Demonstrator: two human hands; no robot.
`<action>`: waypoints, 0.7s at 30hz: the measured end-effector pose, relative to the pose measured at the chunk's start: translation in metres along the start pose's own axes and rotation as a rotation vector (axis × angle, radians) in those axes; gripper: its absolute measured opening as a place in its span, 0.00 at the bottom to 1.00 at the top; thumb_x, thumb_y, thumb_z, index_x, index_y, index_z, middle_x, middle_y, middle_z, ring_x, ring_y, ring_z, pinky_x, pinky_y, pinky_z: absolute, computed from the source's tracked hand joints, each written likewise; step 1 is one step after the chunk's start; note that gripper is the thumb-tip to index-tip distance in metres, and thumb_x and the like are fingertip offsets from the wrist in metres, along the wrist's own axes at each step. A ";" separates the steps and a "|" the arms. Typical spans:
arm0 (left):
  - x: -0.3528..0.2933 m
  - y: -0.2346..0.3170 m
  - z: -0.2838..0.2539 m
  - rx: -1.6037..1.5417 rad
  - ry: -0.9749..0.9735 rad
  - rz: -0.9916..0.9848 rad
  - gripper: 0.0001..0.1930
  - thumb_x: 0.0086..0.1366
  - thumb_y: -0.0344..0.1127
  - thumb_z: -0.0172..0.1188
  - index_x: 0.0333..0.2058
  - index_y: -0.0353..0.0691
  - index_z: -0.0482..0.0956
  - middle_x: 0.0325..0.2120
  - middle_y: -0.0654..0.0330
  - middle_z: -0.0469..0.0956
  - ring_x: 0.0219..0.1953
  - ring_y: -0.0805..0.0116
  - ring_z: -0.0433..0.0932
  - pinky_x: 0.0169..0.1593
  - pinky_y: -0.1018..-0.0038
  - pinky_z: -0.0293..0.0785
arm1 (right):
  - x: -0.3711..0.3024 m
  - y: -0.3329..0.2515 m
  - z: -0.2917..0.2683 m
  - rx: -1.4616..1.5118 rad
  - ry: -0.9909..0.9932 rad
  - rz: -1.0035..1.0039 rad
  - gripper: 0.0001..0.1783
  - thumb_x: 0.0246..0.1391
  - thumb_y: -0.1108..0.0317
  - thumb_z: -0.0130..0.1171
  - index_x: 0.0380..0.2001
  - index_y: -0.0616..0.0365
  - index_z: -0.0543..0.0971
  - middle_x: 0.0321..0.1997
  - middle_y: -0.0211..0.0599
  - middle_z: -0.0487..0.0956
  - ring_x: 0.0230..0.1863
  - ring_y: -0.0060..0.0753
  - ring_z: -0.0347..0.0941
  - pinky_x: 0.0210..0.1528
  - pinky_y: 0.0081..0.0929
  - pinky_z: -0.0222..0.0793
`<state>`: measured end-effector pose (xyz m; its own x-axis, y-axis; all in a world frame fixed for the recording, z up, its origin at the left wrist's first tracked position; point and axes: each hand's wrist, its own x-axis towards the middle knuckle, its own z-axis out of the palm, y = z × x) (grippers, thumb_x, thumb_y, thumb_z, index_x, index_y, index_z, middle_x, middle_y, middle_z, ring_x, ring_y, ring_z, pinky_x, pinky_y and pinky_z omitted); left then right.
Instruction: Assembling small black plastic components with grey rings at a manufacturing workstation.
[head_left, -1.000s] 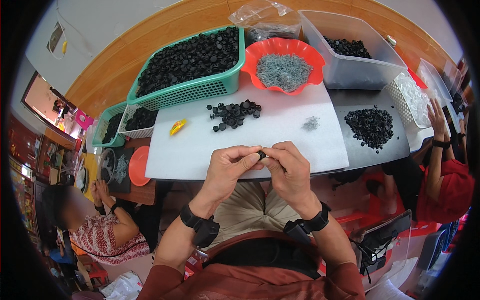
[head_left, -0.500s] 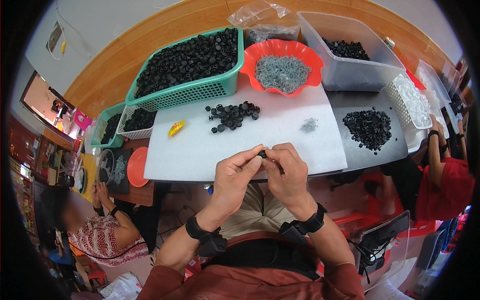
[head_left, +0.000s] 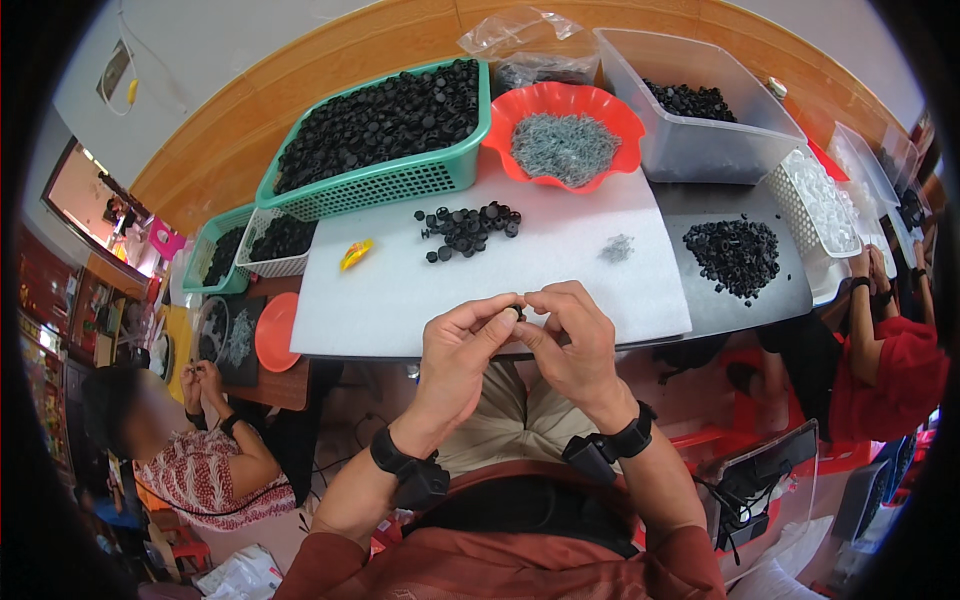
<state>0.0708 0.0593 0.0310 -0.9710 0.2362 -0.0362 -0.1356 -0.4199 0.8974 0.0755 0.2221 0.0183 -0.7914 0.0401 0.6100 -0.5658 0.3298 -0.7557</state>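
Observation:
Over the front edge of the white foam sheet (head_left: 400, 310), both my hands meet fingertip to fingertip. My left hand (head_left: 452, 355) pinches a small black plastic part (head_left: 518, 313) between thumb and forefinger. Right beside that part, my right hand (head_left: 575, 345) has its fingers closed; whatever its tips hold is too small and hidden to name. Ahead on the sheet lies a loose heap of black plastic knob-like parts (head_left: 468, 230). A little pile of thin grey metal springs (head_left: 617, 248) lies to its right. Smaller black parts (head_left: 732, 255) are heaped on the dark tabletop farther right.
Along the back stand a green basket (head_left: 400, 175) of black parts, a red wavy-edged bowl (head_left: 622, 170) of springs and a clear bin (head_left: 700, 150). A yellow wrapper (head_left: 355, 254) lies left. One person (head_left: 215, 460) works at left, another (head_left: 890, 370) at right.
My hands have shifted slightly left. The right fingertips have drawn back a little from the black part, which stays in my left fingers. The left person's hands have moved slightly.

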 end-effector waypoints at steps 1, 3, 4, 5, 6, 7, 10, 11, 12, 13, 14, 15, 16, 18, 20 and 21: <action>0.000 0.001 -0.001 0.000 0.001 0.000 0.15 0.72 0.26 0.61 0.55 0.29 0.79 0.44 0.53 0.84 0.43 0.68 0.84 0.51 0.70 0.82 | 0.000 0.000 0.000 0.008 -0.018 0.005 0.17 0.51 0.77 0.71 0.45 0.58 0.81 0.42 0.39 0.80 0.23 0.29 0.76 0.24 0.26 0.72; -0.001 0.002 -0.003 -0.018 -0.021 -0.016 0.15 0.71 0.25 0.62 0.54 0.28 0.79 0.45 0.53 0.83 0.45 0.70 0.83 0.53 0.73 0.82 | 0.000 -0.001 -0.001 -0.002 -0.029 -0.001 0.19 0.50 0.77 0.72 0.47 0.58 0.82 0.42 0.39 0.80 0.24 0.29 0.77 0.24 0.26 0.73; -0.001 0.003 -0.003 -0.018 -0.021 -0.016 0.15 0.71 0.25 0.62 0.54 0.28 0.79 0.45 0.53 0.83 0.45 0.70 0.83 0.53 0.73 0.82 | 0.000 -0.001 -0.001 -0.013 -0.040 -0.006 0.20 0.50 0.77 0.72 0.48 0.58 0.82 0.42 0.39 0.79 0.24 0.29 0.77 0.24 0.26 0.73; -0.001 0.004 -0.002 -0.009 -0.017 -0.001 0.13 0.71 0.25 0.62 0.53 0.28 0.80 0.43 0.53 0.83 0.45 0.69 0.83 0.51 0.72 0.82 | 0.000 0.000 -0.001 -0.013 -0.040 -0.006 0.20 0.50 0.77 0.72 0.48 0.58 0.82 0.42 0.39 0.79 0.24 0.29 0.77 0.24 0.26 0.73; 0.000 0.004 -0.002 0.000 -0.015 0.013 0.12 0.71 0.25 0.62 0.51 0.29 0.80 0.42 0.53 0.83 0.44 0.67 0.84 0.50 0.71 0.82 | -0.001 0.001 -0.001 -0.024 -0.044 -0.019 0.21 0.49 0.77 0.72 0.48 0.58 0.82 0.42 0.39 0.79 0.25 0.30 0.77 0.25 0.26 0.73; 0.000 0.003 -0.002 0.000 -0.015 0.011 0.12 0.71 0.25 0.62 0.51 0.29 0.80 0.42 0.53 0.83 0.44 0.67 0.84 0.50 0.71 0.82 | -0.001 0.002 -0.001 -0.036 -0.047 -0.032 0.21 0.48 0.78 0.72 0.48 0.58 0.83 0.42 0.38 0.79 0.25 0.30 0.78 0.25 0.26 0.74; 0.003 0.004 -0.005 -0.021 -0.038 0.017 0.10 0.70 0.25 0.63 0.48 0.30 0.79 0.42 0.53 0.82 0.45 0.67 0.83 0.51 0.71 0.83 | -0.002 0.006 0.000 -0.037 -0.044 -0.051 0.20 0.47 0.78 0.72 0.47 0.57 0.84 0.42 0.38 0.79 0.26 0.30 0.78 0.26 0.26 0.74; 0.005 0.005 -0.005 -0.018 -0.052 0.005 0.10 0.69 0.25 0.63 0.47 0.31 0.78 0.43 0.54 0.82 0.46 0.68 0.83 0.51 0.71 0.83 | -0.001 0.006 -0.001 -0.037 -0.044 -0.048 0.20 0.47 0.78 0.72 0.47 0.57 0.84 0.42 0.38 0.79 0.26 0.30 0.78 0.26 0.26 0.74; 0.005 0.007 -0.006 -0.015 -0.066 -0.004 0.10 0.69 0.24 0.63 0.47 0.32 0.78 0.43 0.54 0.81 0.46 0.68 0.83 0.51 0.71 0.83 | -0.001 0.005 -0.001 -0.015 -0.053 -0.029 0.20 0.47 0.78 0.72 0.46 0.56 0.84 0.42 0.38 0.79 0.27 0.30 0.78 0.27 0.26 0.74; 0.004 0.009 -0.006 -0.016 -0.066 -0.004 0.10 0.69 0.24 0.63 0.47 0.32 0.78 0.43 0.54 0.81 0.46 0.68 0.83 0.51 0.71 0.83 | 0.000 0.003 -0.002 0.007 -0.062 -0.011 0.19 0.47 0.79 0.72 0.45 0.56 0.84 0.41 0.37 0.79 0.27 0.30 0.78 0.27 0.25 0.74; 0.004 0.011 -0.005 -0.001 -0.081 -0.035 0.10 0.69 0.24 0.63 0.47 0.32 0.78 0.43 0.54 0.81 0.46 0.68 0.83 0.52 0.71 0.83 | 0.000 0.002 -0.003 0.006 -0.063 -0.011 0.19 0.47 0.79 0.72 0.45 0.56 0.84 0.41 0.37 0.79 0.27 0.30 0.78 0.27 0.25 0.74; 0.004 0.012 -0.006 0.014 -0.094 -0.068 0.10 0.69 0.24 0.63 0.47 0.32 0.78 0.43 0.55 0.82 0.45 0.69 0.83 0.52 0.72 0.83 | 0.000 0.002 -0.004 0.026 -0.068 0.007 0.19 0.46 0.78 0.72 0.44 0.55 0.85 0.40 0.37 0.80 0.27 0.30 0.78 0.27 0.25 0.74; 0.004 0.012 -0.006 0.014 -0.092 -0.070 0.10 0.69 0.24 0.63 0.47 0.32 0.78 0.43 0.55 0.82 0.45 0.69 0.83 0.52 0.72 0.83 | 0.000 0.002 -0.005 0.047 -0.074 0.024 0.18 0.46 0.78 0.72 0.43 0.55 0.85 0.38 0.36 0.80 0.27 0.30 0.78 0.26 0.25 0.74; 0.005 0.013 -0.007 0.017 -0.103 -0.101 0.09 0.68 0.24 0.64 0.47 0.33 0.78 0.43 0.55 0.82 0.45 0.71 0.83 0.51 0.73 0.82 | 0.001 0.003 -0.005 0.045 -0.079 0.010 0.17 0.45 0.78 0.72 0.42 0.56 0.85 0.37 0.36 0.80 0.26 0.29 0.78 0.26 0.25 0.73; 0.004 0.012 -0.008 0.020 -0.106 -0.107 0.09 0.68 0.24 0.64 0.47 0.33 0.78 0.43 0.56 0.82 0.44 0.71 0.83 0.51 0.73 0.82 | 0.001 0.003 -0.006 0.044 -0.085 -0.006 0.17 0.45 0.78 0.72 0.41 0.56 0.85 0.36 0.35 0.80 0.26 0.29 0.78 0.26 0.25 0.73; 0.005 0.013 -0.008 0.023 -0.110 -0.110 0.09 0.68 0.25 0.64 0.46 0.33 0.79 0.43 0.56 0.82 0.44 0.72 0.82 0.50 0.74 0.82 | 0.002 0.004 -0.006 0.039 -0.082 -0.024 0.16 0.45 0.78 0.72 0.40 0.57 0.85 0.35 0.35 0.80 0.25 0.29 0.78 0.26 0.25 0.73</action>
<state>0.0630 0.0478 0.0385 -0.9229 0.3750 -0.0879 -0.2345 -0.3661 0.9005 0.0730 0.2288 0.0175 -0.7926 -0.0459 0.6080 -0.5925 0.2930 -0.7504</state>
